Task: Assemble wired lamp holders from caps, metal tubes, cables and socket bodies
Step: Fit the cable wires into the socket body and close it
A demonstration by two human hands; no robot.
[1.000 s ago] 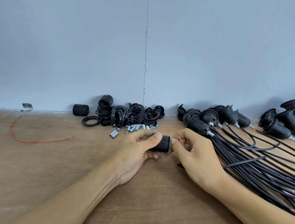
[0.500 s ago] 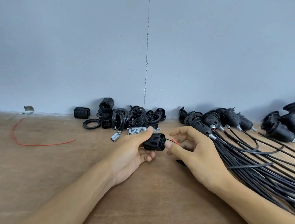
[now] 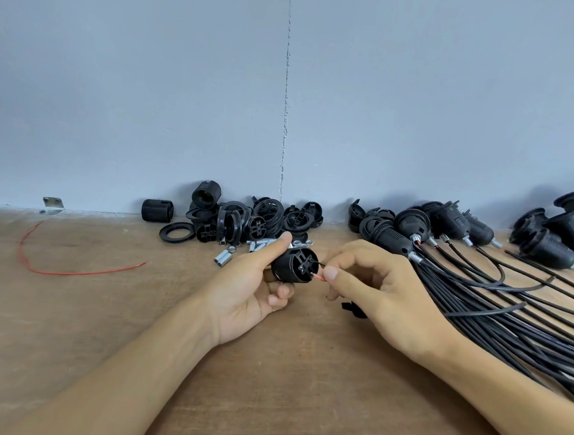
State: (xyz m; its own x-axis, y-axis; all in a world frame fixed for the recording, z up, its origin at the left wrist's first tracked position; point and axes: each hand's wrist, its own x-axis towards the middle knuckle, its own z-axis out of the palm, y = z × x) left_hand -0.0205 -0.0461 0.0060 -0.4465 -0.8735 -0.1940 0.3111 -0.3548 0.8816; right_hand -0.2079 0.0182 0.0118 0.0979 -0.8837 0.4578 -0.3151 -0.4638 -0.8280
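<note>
Turned since before, the socket body [image 3: 292,266] shows its terminal face, gripped in the left hand [image 3: 248,295] above the wooden table's [image 3: 64,320] middle. Just right of it, the right hand [image 3: 379,295] pinches a red wire [image 3: 318,277] meeting that face.

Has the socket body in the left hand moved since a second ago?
Yes: the socket body has shifted left, toward the loose metal tubes, and turned end-on.

1 L hand [image 3: 241,294], 1 R hand [image 3: 387,294], 1 held socket body [image 3: 292,266], 2 wire leads [image 3: 318,277], 1 red wire [image 3: 68,273], 1 bracket [image 3: 53,205], 1 flat ring [image 3: 165,233], approx 6 metal tubes [image 3: 222,257], approx 8 wired holders [image 3: 392,237], blk parts pile [image 3: 265,215] uncountable
</note>
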